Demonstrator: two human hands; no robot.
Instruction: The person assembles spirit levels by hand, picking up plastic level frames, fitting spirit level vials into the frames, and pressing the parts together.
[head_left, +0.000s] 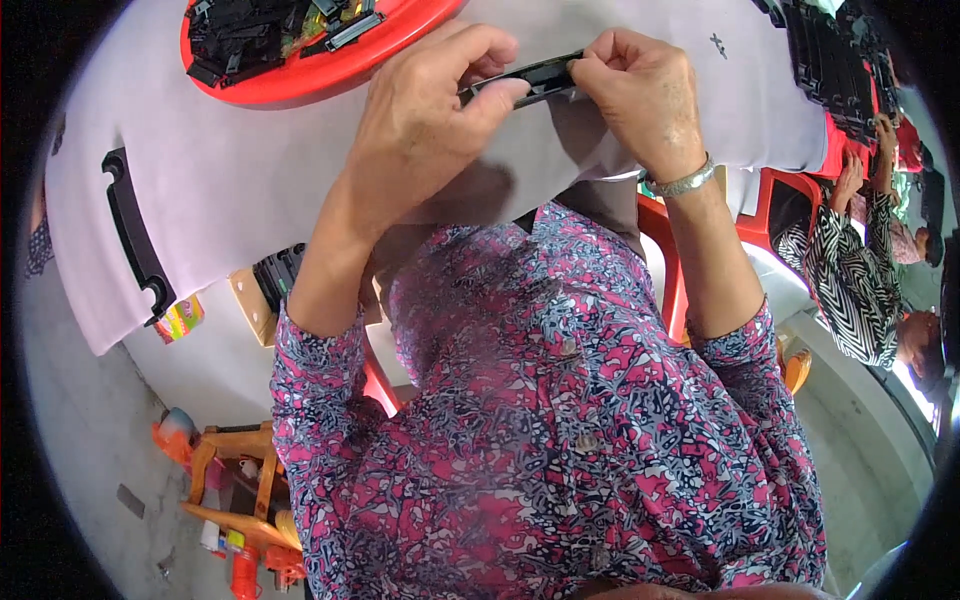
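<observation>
Between my two hands, above the table's near edge, is a long, narrow black plastic part (545, 77). My left hand (425, 115) pinches its left end between thumb and fingers. At the other end, my right hand (645, 95) grips it with thumb and bent forefinger; a bracelet (688, 178) circles that wrist. Fingers cover both ends of the part, so its full shape is hidden. A red round tray (300, 90) beyond my left hand holds many small black parts (245, 40) and some yellowish ones.
On the table's pale cover (250, 180), a black strip with hooked ends (135, 235) lies at the left. Black parts (835, 65) are heaped at the far right. A person in a striped top (855, 270) works there. Below stand an open carton (262, 300) and a wooden stool (240, 480).
</observation>
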